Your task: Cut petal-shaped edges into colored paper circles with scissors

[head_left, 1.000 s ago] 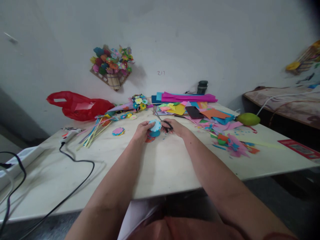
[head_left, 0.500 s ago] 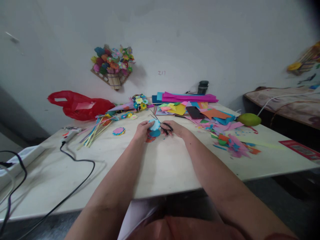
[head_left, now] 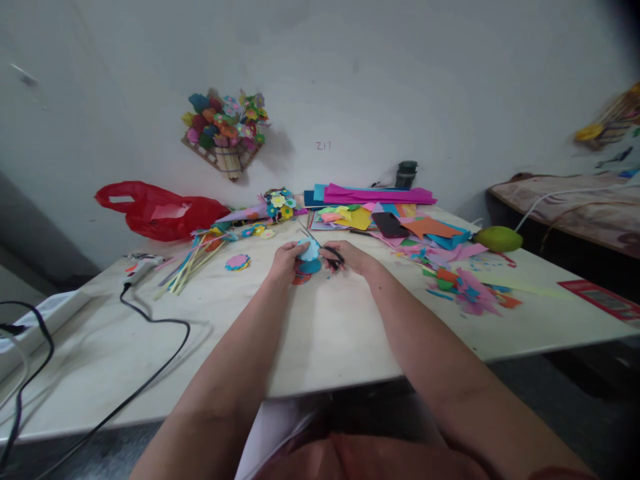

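Between finger and thumb, my left hand (head_left: 287,260) pinches a light blue paper piece (head_left: 310,250) with a scalloped edge. My right hand (head_left: 348,257) is closed around the black handles of a pair of scissors (head_left: 334,256). Their blades point up and to the left and cross beside the light blue paper; whether they touch it I cannot tell. Just below the paper show a darker blue disc (head_left: 309,267) and an orange-red disc (head_left: 301,279), close to my left fingers. Left of my hands lies a small stack of scalloped paper flowers (head_left: 238,262), pink on top.
A red plastic bag (head_left: 170,213), paper strips (head_left: 193,263) and a corded glue gun (head_left: 145,268) lie on the left. Coloured sheets (head_left: 380,195) and a dark phone (head_left: 390,225) are at the back. Paper scraps (head_left: 475,293) and a green fruit (head_left: 498,238) lie right.
The scissor handles have come closer together in my right hand, and the light blue paper has shifted slightly. My arms stay in nearly the same place.
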{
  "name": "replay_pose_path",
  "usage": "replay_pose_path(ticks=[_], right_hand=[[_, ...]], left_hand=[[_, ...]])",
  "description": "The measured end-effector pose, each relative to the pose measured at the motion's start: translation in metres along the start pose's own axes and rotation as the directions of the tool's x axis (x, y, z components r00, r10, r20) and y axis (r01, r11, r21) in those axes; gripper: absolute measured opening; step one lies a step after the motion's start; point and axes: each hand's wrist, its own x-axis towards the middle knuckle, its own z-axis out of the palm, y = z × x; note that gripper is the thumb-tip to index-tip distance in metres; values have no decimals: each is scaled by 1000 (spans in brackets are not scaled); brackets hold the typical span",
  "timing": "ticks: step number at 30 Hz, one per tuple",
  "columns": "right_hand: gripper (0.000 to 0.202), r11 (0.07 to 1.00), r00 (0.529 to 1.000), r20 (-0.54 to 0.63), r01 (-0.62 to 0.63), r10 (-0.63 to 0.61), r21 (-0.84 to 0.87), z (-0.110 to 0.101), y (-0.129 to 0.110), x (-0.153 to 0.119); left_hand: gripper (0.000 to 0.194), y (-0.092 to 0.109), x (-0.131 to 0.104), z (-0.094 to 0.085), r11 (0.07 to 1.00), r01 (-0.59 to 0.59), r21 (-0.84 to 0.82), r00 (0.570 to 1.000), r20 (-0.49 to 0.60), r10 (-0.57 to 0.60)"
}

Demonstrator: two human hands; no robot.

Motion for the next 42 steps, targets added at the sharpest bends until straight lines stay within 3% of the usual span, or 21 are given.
replay_pose_path(ticks=[24,42], right_hand=[[21,1000,999,-31,-25,25,6,7,-2,0],[33,999,1000,-9,16,-16,32,7,1,0]], left_hand=[[35,-1,-5,9,998,-15,-66,998,-67,10],[40,-1,-5,10,998,-6,-62,998,-56,2]])
